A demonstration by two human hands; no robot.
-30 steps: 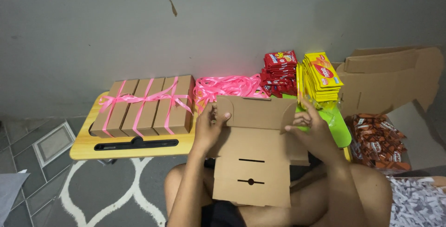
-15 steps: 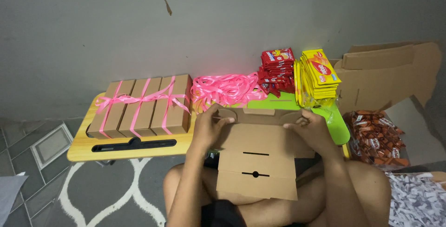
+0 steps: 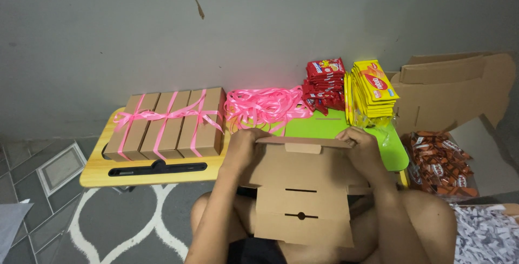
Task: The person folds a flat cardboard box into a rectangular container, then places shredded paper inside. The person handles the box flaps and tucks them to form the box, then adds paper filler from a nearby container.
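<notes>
A flat brown cardboard box blank (image 3: 303, 188) with slots lies tilted over my lap. My left hand (image 3: 244, 148) grips its upper left corner and my right hand (image 3: 361, 146) grips its upper right corner, both folding the top flap. Just beyond it is a green lap table (image 3: 319, 126) with a heap of pink ribbon (image 3: 265, 106). To the left, three brown boxes tied with pink ribbon (image 3: 167, 121) stand in a row on a yellow wooden tray table (image 3: 97, 169).
Red snack packets (image 3: 325, 83) and a stack of yellow packets (image 3: 373, 91) sit at the green table's far side. An open cardboard carton (image 3: 459, 88) and a bag of orange-brown sweets (image 3: 440, 164) are on the right. Shredded paper (image 3: 486, 234) lies bottom right. A grey wall stands behind.
The cardboard blank's top flap has been folded down toward me, so the sheet looks shorter. Both hands moved lower and closer with it.
</notes>
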